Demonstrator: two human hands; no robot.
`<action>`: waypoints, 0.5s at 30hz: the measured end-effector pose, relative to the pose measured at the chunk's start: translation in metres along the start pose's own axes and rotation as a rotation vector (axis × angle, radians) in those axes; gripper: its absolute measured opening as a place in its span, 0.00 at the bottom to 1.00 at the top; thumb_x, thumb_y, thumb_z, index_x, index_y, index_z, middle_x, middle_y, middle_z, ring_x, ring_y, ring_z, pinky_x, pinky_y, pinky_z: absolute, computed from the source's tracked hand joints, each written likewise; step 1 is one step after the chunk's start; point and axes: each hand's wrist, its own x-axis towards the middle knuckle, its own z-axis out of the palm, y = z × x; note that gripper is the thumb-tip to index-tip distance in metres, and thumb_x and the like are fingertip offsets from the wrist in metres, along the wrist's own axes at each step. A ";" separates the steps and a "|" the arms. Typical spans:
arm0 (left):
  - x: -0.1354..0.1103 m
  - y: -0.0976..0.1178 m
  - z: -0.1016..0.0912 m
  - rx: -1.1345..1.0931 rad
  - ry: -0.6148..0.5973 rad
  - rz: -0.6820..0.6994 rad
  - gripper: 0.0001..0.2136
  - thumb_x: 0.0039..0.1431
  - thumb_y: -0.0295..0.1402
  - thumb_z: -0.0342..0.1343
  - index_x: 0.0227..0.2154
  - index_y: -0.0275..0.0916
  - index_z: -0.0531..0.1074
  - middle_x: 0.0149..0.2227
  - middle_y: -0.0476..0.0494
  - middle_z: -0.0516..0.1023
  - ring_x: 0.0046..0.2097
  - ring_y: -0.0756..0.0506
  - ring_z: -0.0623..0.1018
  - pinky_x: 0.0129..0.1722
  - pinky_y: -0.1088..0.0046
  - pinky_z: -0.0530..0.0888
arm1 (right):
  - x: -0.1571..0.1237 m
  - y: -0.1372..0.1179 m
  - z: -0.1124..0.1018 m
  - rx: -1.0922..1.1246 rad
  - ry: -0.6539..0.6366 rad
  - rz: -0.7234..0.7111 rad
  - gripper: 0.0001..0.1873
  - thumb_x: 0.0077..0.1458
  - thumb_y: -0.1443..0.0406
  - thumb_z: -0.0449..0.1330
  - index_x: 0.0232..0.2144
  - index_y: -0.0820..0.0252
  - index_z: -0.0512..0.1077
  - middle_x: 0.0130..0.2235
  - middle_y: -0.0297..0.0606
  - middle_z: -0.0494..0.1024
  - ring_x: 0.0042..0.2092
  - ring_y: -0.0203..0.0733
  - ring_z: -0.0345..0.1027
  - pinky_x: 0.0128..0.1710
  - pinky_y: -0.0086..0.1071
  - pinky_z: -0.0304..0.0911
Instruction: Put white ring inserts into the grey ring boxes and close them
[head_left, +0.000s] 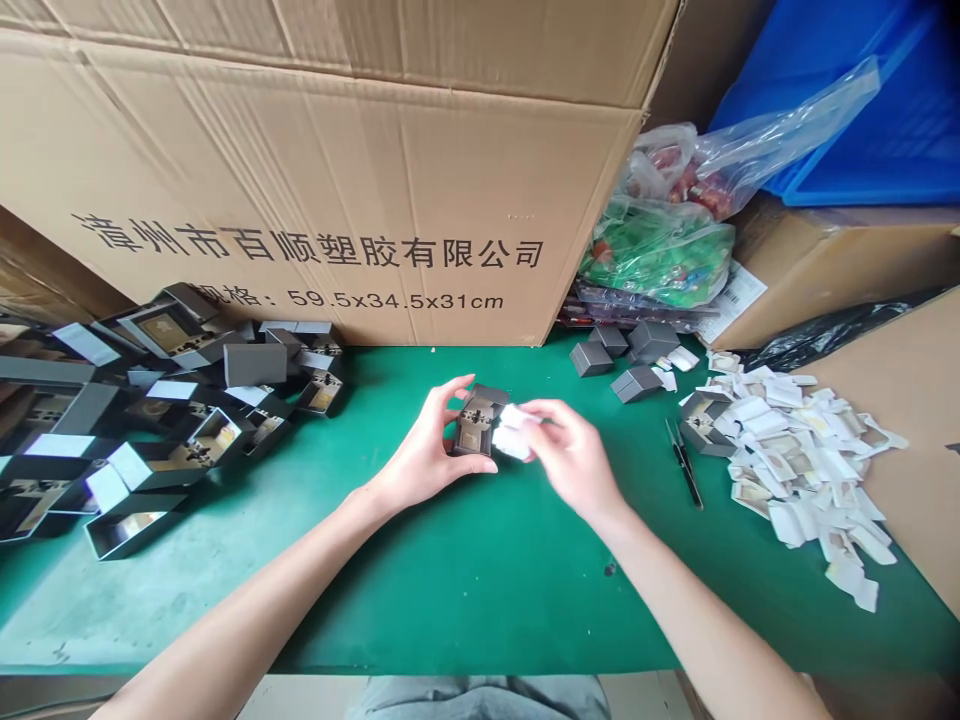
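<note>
My left hand (427, 445) grips a small dark grey box (480, 420) at the middle of the green mat (480, 610). The box lies open, with a gold-toned recess and dark fittings inside. My right hand (574, 458) pinches a folded white paper insert (513, 433) and holds it against the box's right edge. The fingers of my left hand hide the box's lower left side. Both hands stay close together, and the insert covers part of the box.
Many open dark boxes (172, 420) lie heaped on the left, and closed grey boxes (611, 355) stand at the back. Black tweezers (684, 462) lie beside a heap of white inserts (795, 460). A large printed carton (322, 180) walls off the back, with plastic bags (660, 250) and a blue crate (862, 110) behind on the right.
</note>
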 end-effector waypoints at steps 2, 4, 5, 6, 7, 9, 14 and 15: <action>-0.002 -0.002 0.001 0.011 0.007 0.008 0.46 0.50 0.39 0.71 0.66 0.59 0.49 0.62 0.38 0.56 0.56 0.34 0.73 0.39 0.66 0.81 | -0.001 0.011 0.019 0.102 -0.027 0.040 0.20 0.57 0.51 0.64 0.44 0.59 0.73 0.39 0.41 0.81 0.30 0.37 0.72 0.30 0.32 0.71; -0.002 -0.002 0.001 0.035 0.005 0.002 0.48 0.51 0.39 0.71 0.68 0.59 0.47 0.63 0.37 0.57 0.57 0.34 0.73 0.42 0.64 0.81 | -0.004 0.018 0.024 0.151 -0.027 0.078 0.21 0.56 0.51 0.66 0.44 0.60 0.74 0.39 0.41 0.81 0.30 0.37 0.73 0.31 0.32 0.71; -0.003 -0.002 0.001 0.047 0.003 -0.003 0.48 0.51 0.40 0.71 0.69 0.58 0.46 0.63 0.36 0.57 0.57 0.33 0.73 0.43 0.63 0.81 | -0.005 0.021 0.023 0.161 -0.028 0.096 0.21 0.55 0.52 0.66 0.44 0.60 0.74 0.38 0.41 0.81 0.31 0.38 0.73 0.31 0.32 0.71; -0.003 -0.002 0.002 0.060 0.003 -0.007 0.48 0.51 0.40 0.70 0.69 0.57 0.45 0.64 0.36 0.58 0.58 0.33 0.73 0.45 0.62 0.81 | -0.006 0.022 0.022 0.167 -0.027 0.106 0.21 0.55 0.52 0.66 0.44 0.61 0.74 0.38 0.41 0.81 0.31 0.38 0.74 0.32 0.32 0.71; -0.003 -0.001 0.002 0.076 0.004 -0.012 0.48 0.51 0.41 0.70 0.69 0.57 0.45 0.64 0.35 0.58 0.58 0.33 0.73 0.47 0.60 0.80 | -0.008 0.024 0.021 0.167 -0.027 0.107 0.21 0.55 0.52 0.66 0.45 0.61 0.75 0.39 0.42 0.81 0.32 0.39 0.75 0.33 0.33 0.72; -0.003 0.000 0.003 0.117 -0.002 -0.017 0.48 0.51 0.41 0.70 0.69 0.55 0.47 0.65 0.35 0.60 0.60 0.32 0.72 0.52 0.58 0.78 | -0.009 0.025 0.020 0.160 -0.035 0.089 0.21 0.56 0.53 0.66 0.45 0.61 0.75 0.43 0.44 0.81 0.36 0.41 0.76 0.36 0.33 0.73; -0.003 0.000 0.000 0.185 -0.100 0.016 0.52 0.47 0.42 0.72 0.70 0.51 0.47 0.67 0.34 0.62 0.66 0.30 0.66 0.59 0.55 0.72 | -0.011 0.028 0.023 0.150 -0.036 0.061 0.17 0.56 0.54 0.65 0.43 0.57 0.72 0.45 0.40 0.79 0.37 0.38 0.76 0.35 0.30 0.72; -0.002 0.000 -0.001 0.187 -0.121 0.021 0.52 0.46 0.42 0.73 0.70 0.51 0.47 0.68 0.34 0.61 0.66 0.30 0.65 0.59 0.55 0.72 | -0.011 0.028 0.023 0.153 -0.029 0.060 0.16 0.56 0.54 0.65 0.42 0.57 0.71 0.43 0.39 0.79 0.35 0.37 0.76 0.34 0.30 0.72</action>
